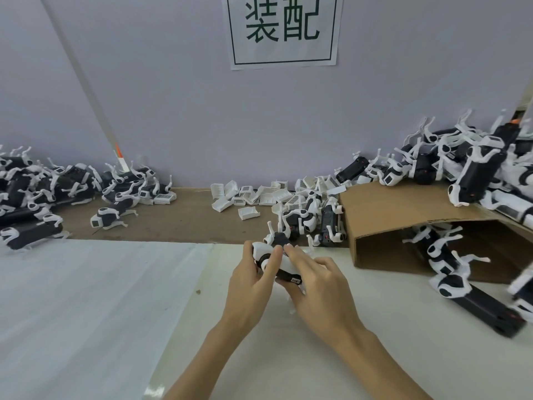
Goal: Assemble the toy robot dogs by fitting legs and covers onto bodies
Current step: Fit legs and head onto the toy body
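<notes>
A black and white toy robot dog (278, 259) is held above the white table mat, its white legs sticking up at the far end. My left hand (253, 287) grips its left side, thumb and fingers curled round the body. From the right, my right hand (320, 287) holds it with fingers laid over its white top cover. Both hands hide most of the body.
A pile of loose white covers (248, 197) lies at the back centre. Heaps of toy dogs (43, 192) sit at the back left and more dogs (473, 166) at the back right. An open cardboard box (403, 209) with dogs inside stands right. A paper sign (282, 30) hangs on the wall.
</notes>
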The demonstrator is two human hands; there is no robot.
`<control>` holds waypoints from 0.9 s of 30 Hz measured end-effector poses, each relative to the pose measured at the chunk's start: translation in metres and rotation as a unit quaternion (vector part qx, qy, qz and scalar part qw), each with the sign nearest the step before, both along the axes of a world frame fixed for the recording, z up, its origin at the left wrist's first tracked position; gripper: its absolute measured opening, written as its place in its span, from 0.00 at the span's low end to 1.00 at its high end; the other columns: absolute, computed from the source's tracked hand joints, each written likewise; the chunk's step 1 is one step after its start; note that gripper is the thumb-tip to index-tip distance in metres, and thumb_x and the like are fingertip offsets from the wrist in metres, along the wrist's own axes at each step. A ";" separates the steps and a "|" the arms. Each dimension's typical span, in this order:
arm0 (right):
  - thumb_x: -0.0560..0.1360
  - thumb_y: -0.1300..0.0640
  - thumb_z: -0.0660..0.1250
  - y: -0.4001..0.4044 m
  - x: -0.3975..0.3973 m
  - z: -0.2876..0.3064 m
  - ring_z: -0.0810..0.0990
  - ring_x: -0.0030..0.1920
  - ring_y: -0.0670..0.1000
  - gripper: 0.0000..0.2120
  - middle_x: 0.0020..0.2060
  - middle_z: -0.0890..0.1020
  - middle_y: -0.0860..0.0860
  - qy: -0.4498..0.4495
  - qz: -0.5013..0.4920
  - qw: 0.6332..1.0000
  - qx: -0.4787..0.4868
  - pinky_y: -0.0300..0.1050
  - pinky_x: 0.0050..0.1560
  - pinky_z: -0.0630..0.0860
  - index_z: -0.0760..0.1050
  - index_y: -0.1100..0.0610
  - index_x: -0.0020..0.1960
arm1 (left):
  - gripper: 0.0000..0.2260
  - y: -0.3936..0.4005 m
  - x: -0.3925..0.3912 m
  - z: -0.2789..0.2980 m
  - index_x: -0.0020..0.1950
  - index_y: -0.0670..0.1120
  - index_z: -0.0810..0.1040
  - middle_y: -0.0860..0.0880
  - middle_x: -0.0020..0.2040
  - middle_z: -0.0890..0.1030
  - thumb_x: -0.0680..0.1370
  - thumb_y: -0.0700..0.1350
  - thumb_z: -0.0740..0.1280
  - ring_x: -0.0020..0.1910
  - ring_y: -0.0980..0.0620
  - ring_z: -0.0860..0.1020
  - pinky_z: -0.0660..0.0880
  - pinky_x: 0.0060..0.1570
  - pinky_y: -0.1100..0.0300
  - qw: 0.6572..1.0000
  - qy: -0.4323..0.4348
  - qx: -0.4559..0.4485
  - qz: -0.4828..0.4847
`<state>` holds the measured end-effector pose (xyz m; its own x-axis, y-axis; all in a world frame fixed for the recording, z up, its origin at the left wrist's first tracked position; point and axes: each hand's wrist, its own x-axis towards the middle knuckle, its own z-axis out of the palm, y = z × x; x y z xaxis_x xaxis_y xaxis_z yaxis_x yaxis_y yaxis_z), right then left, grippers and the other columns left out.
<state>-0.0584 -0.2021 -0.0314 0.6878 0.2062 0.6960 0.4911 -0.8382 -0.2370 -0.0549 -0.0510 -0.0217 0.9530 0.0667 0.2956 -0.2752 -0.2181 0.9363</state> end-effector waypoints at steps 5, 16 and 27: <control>0.81 0.38 0.65 -0.015 -0.002 0.011 0.78 0.64 0.39 0.23 0.62 0.82 0.38 0.286 0.189 0.884 0.319 0.37 0.63 0.73 0.74 0.45 0.73 | 0.11 0.007 0.001 0.002 0.49 0.53 0.77 0.55 0.40 0.80 0.76 0.60 0.68 0.38 0.52 0.76 0.74 0.40 0.57 0.997 -0.037 -0.054 -0.036; 0.75 0.45 0.76 -0.026 0.007 0.010 0.79 0.57 0.46 0.14 0.53 0.82 0.40 0.139 0.151 0.936 0.285 0.35 0.55 0.72 0.79 0.45 0.59 | 0.19 0.028 0.005 0.005 0.67 0.64 0.73 0.62 0.65 0.79 0.78 0.65 0.69 0.69 0.55 0.73 0.67 0.68 0.54 0.981 -0.140 0.138 0.013; 0.74 0.53 0.78 -0.036 0.008 0.009 0.78 0.58 0.50 0.20 0.55 0.81 0.47 -0.027 0.105 0.992 0.059 0.50 0.57 0.80 0.81 0.57 0.63 | 0.20 0.033 0.013 0.000 0.63 0.56 0.82 0.62 0.58 0.82 0.74 0.60 0.76 0.60 0.54 0.78 0.73 0.62 0.49 0.966 -0.165 0.193 -0.037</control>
<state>-0.0504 -0.2381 -0.0222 0.5989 0.2559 0.7588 0.6666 -0.6844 -0.2953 -0.0423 -0.0185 -0.0214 0.8001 -0.1739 0.5742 -0.5736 -0.5023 0.6471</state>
